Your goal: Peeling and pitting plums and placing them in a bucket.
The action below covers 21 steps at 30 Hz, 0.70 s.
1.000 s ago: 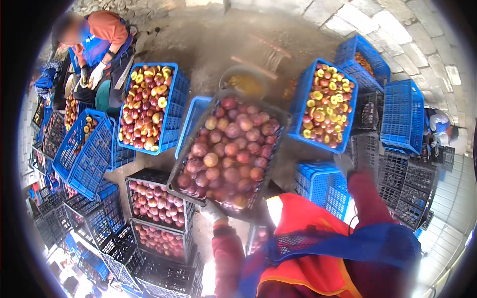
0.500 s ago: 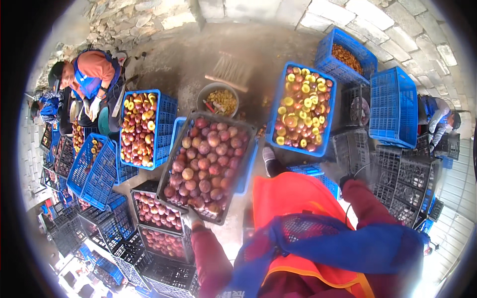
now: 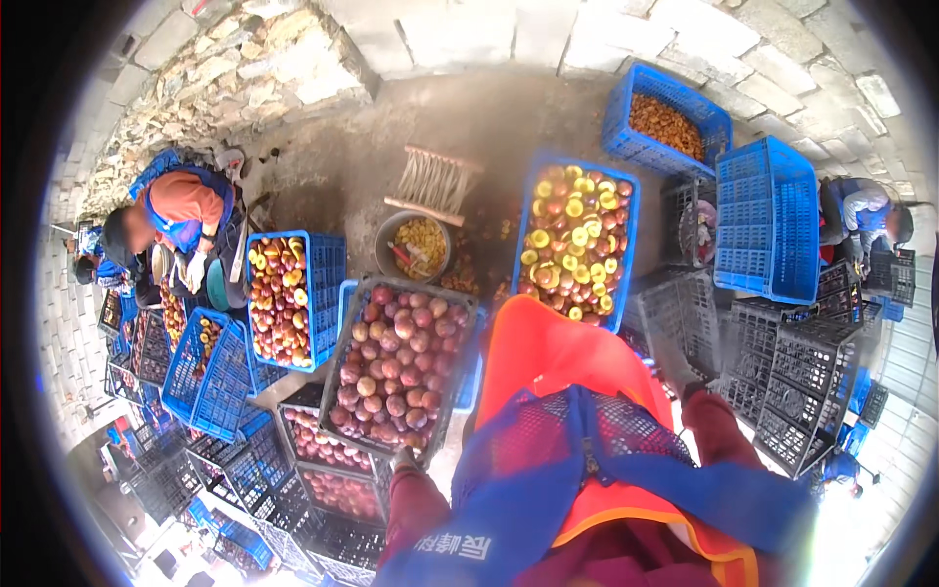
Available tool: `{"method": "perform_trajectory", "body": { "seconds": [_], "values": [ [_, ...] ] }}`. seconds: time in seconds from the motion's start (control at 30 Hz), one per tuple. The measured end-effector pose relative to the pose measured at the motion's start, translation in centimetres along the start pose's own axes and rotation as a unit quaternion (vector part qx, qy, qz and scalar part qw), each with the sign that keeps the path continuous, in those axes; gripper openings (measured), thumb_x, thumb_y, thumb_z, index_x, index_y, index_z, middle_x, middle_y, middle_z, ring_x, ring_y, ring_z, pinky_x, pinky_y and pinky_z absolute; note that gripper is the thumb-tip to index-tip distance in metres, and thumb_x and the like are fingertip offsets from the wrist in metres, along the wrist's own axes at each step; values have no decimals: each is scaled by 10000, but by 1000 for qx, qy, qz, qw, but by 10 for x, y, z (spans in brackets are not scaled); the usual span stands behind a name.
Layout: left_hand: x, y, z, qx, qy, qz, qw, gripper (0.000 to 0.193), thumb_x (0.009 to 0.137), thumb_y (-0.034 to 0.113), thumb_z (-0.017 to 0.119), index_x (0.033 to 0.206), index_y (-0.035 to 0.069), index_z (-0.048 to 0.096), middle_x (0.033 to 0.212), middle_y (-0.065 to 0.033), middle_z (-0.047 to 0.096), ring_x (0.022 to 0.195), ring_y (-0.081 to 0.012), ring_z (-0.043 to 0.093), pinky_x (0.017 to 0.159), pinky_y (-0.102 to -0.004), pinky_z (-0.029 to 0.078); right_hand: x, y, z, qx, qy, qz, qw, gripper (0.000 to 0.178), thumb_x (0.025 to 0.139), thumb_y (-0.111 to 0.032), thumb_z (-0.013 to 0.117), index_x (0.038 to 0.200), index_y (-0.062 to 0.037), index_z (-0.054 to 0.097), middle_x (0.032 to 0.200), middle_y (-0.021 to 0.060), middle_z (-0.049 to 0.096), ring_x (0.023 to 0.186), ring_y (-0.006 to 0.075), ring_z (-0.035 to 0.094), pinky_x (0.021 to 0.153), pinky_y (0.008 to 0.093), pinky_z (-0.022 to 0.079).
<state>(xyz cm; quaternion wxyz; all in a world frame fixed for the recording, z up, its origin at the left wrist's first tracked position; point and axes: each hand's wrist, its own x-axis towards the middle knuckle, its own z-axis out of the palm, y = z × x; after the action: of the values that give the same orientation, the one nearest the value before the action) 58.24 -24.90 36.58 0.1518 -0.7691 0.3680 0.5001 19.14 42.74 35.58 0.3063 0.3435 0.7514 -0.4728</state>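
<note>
My left hand (image 3: 403, 457) is at the near corner of a black crate (image 3: 333, 393), its fingers closed about the rim. The crate is full of round, dark red, plum-like fruit (image 3: 393, 362) and sits tilted over other crates. Off to my right, my right hand (image 3: 693, 389) is small and dark, beside the lower edge of a bare-looking black crate (image 3: 675, 318). Blur hides its fingers, and I cannot tell whether it grips that crate. Ahead of me lies a blue crate (image 3: 634, 235) of halved fruit with yellow flesh.
A metal bowl (image 3: 380, 245) of yellow pieces sits by a wooden rack (image 3: 430, 186). To the left are another blue crate of halved fruit (image 3: 328, 293) and a seated co-worker (image 3: 186, 210). Blue crates (image 3: 768, 220) and black crates (image 3: 807, 377) stack up on the right, near another person (image 3: 861, 215).
The view has shifted, and my body now covers the near end of the blue crate ahead. My left hand remains at the fruit crate's near edge. My right hand sits lower in the picture.
</note>
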Motion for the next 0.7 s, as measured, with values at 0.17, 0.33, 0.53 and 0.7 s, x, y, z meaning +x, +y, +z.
{"method": "perform_trajectory", "body": {
  "seconds": [0.17,0.33,0.53,0.7],
  "values": [
    [-12,25,4,678,-99,197,701,456,1063,382,539,1439,150,653,1390,-176,698,1291,-323,670,1005,-465,560,-72,11,-75,-52,-45,190,979,361,1090,-360,563,1271,-72,686,1016,175,764,736,239,726,567,378,535],
    [-2,43,16,698,-67,170,692,478,969,485,699,1389,256,695,1400,-184,715,1280,-358,702,1051,-497,574,-116,19,-84,-189,-90,79,975,437,1080,-434,589,1237,-47,716,1059,152,760,789,252,728,669,415,585],
    [15,31,5,258,-33,24,965,411,932,423,776,1234,150,713,1129,-189,735,1058,-336,738,852,-518,602,-104,-18,-40,-54,-27,234,970,485,1044,-479,620,1206,-38,736,1038,127,761,797,256,718,712,410,586],
    [35,38,1,435,24,46,899,397,946,389,737,1226,107,726,1188,-182,743,1086,-343,735,901,-506,574,-91,-39,-16,-93,-42,257,961,406,1031,-419,573,1175,-68,717,1026,109,772,846,265,744,745,430,560]
  ]
}}
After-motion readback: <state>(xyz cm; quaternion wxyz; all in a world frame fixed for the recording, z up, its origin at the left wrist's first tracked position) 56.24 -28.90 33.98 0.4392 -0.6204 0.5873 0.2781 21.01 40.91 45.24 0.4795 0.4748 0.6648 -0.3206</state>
